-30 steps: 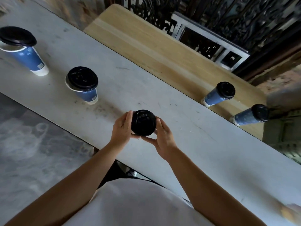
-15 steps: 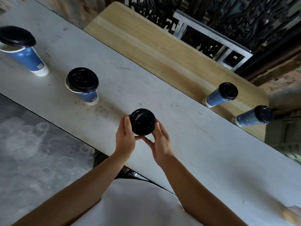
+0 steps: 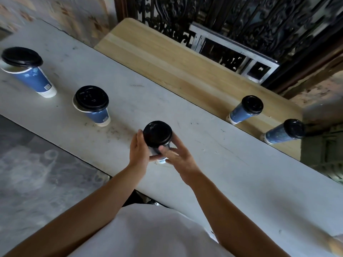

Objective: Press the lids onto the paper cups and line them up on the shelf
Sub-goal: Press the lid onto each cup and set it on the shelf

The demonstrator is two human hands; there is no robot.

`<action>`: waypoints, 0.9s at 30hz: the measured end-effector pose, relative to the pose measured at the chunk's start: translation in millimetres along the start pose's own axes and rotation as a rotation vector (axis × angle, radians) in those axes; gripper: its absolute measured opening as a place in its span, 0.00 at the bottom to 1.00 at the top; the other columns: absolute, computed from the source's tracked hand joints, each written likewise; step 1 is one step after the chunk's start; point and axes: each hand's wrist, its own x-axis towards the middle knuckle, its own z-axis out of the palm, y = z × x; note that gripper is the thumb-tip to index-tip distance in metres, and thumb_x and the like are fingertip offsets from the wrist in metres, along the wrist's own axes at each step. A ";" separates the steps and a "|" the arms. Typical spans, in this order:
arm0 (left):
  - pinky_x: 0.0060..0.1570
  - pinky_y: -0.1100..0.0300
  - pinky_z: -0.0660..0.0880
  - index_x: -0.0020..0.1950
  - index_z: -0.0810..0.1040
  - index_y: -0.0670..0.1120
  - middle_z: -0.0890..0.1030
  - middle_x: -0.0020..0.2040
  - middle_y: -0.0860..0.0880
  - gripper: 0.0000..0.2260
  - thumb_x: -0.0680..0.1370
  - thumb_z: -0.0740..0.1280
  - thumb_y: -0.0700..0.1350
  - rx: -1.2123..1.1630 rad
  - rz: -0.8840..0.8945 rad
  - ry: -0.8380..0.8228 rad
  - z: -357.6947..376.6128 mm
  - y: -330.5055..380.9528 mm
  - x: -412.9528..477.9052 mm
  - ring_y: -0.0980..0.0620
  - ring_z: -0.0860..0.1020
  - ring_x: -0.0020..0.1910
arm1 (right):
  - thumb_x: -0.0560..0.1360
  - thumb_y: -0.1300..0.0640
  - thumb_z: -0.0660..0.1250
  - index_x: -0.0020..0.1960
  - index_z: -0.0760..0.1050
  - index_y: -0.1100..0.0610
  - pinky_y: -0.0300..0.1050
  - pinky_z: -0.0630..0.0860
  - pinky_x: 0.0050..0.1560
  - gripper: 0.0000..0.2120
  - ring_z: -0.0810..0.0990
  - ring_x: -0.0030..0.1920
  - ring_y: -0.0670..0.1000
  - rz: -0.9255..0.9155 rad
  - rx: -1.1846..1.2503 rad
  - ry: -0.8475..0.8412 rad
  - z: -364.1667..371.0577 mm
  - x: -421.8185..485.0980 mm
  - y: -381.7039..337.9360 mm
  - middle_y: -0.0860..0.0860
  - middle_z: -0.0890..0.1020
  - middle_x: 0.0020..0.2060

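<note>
The wide-angle head camera is looking forward and steeply down, close over the long pale grey bench (image 3: 241, 173), catching the white shirt (image 3: 148, 234) at the bottom edge, the black-lidded blue paper cup (image 3: 157, 134) mid-frame and the light wooden shelf (image 3: 167, 58) beyond.

My left hand (image 3: 139, 152) curled round the lidded cup (image 3: 157, 134) from its left, thumb wrapped across the near side, my right hand (image 3: 179, 158) blurred just right of it, fingers loosely spread, both bare forearms reaching away from me
</note>
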 end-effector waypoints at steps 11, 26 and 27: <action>0.62 0.45 0.68 0.67 0.73 0.42 0.75 0.66 0.38 0.27 0.77 0.61 0.60 1.014 0.519 0.179 -35.3 -34.7 41.5 0.36 0.72 0.64 | 0.65 0.42 0.78 0.74 0.64 0.37 0.48 0.75 0.61 0.42 0.71 0.61 0.52 -0.127 -1.119 0.131 -47.8 34.3 -64.4 0.49 0.70 0.60; 0.73 0.27 0.43 0.79 0.61 0.45 0.59 0.78 0.36 0.45 0.68 0.65 0.69 1.334 0.359 0.304 -55.8 -106.2 66.0 0.27 0.45 0.77 | 0.68 0.51 0.74 0.69 0.68 0.44 0.63 0.61 0.70 0.31 0.67 0.65 0.60 -0.377 -2.536 -0.008 -25.7 77.7 -192.3 0.56 0.66 0.64; 0.73 0.27 0.44 0.78 0.62 0.45 0.59 0.77 0.36 0.45 0.68 0.67 0.67 1.333 0.362 0.316 -54.3 -106.2 65.9 0.27 0.45 0.77 | 0.68 0.51 0.74 0.69 0.68 0.45 0.64 0.61 0.70 0.31 0.67 0.65 0.60 -0.366 -2.562 -0.001 -21.0 78.3 -197.4 0.56 0.66 0.64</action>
